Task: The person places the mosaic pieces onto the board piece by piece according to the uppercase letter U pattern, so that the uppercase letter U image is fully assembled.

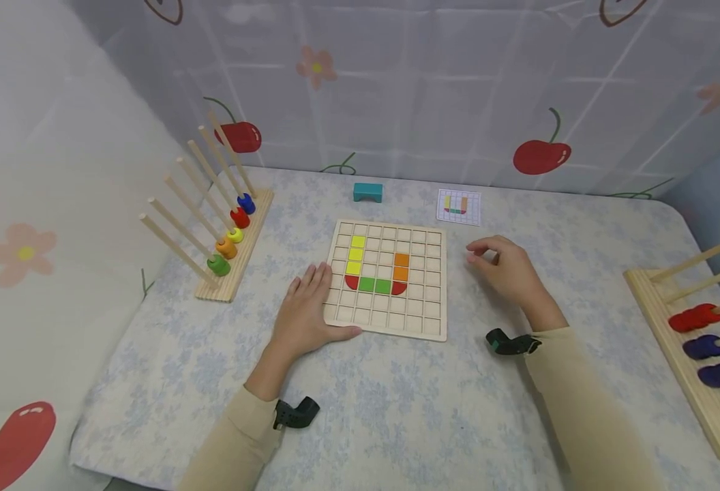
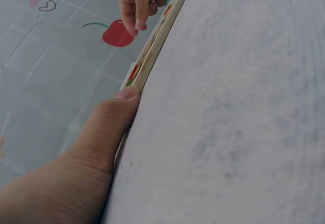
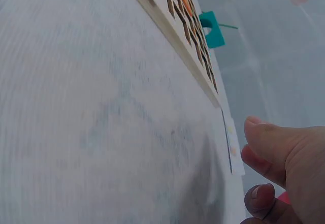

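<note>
A wooden grid board (image 1: 425, 310) lies on the table. In it sit yellow squares (image 1: 355, 254), two orange squares (image 1: 401, 266), two green squares (image 1: 375, 286) and two red rounded corner pieces (image 1: 399, 288). My left hand (image 1: 305, 314) rests at the board's front left corner, fingers straight along the left side; its thumb (image 2: 109, 122) touches the front edge. Right of the board, my right hand (image 1: 507, 273) hovers with loosely bent fingers, thumb apart from them in the right wrist view. Nothing shows in its grasp. A printed pattern card (image 1: 459, 207) lies beyond it.
A teal arch block (image 1: 368, 192) stands behind the board. On the left is a wooden peg rack (image 1: 225, 292) with coloured beads; another rack (image 1: 673, 354) with red and blue beads stands at the right. A patterned curtain (image 1: 409, 88) hangs behind the table.
</note>
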Demonstrator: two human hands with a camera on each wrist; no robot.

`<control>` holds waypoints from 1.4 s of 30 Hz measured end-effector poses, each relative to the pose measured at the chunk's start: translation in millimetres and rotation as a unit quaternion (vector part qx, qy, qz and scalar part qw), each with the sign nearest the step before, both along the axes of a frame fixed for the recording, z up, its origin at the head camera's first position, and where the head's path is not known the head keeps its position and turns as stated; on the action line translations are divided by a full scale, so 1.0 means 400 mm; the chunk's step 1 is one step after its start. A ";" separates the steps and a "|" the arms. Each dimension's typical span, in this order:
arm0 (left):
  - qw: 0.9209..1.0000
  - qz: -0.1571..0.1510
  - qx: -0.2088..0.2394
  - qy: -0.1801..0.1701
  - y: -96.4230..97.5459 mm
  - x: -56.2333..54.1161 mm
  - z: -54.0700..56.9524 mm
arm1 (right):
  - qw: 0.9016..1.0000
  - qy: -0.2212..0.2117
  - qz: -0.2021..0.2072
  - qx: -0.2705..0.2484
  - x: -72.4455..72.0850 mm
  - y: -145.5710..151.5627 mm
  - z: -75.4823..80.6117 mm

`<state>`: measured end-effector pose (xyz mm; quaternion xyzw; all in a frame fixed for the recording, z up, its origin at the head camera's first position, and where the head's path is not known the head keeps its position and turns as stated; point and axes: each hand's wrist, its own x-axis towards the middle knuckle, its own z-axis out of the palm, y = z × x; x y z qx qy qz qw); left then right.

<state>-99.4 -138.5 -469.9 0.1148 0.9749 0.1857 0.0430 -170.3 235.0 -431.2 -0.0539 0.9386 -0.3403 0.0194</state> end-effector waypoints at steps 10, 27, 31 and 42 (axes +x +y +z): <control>1.000 0.000 0.002 0.007 -0.001 0.001 0.000 | 0.999 0.004 -0.039 0.011 0.026 0.116 -0.003; 1.000 0.000 0.006 0.002 0.000 0.002 0.002 | 0.998 -0.003 -0.065 0.025 0.034 0.166 -0.012; 1.000 0.000 0.005 0.004 -0.001 0.002 -0.001 | 0.997 0.004 -0.065 0.036 0.029 0.170 -0.019; 1.000 -0.001 0.000 0.005 -0.004 0.000 -0.007 | 0.996 0.015 -0.077 0.043 0.022 0.178 -0.030</control>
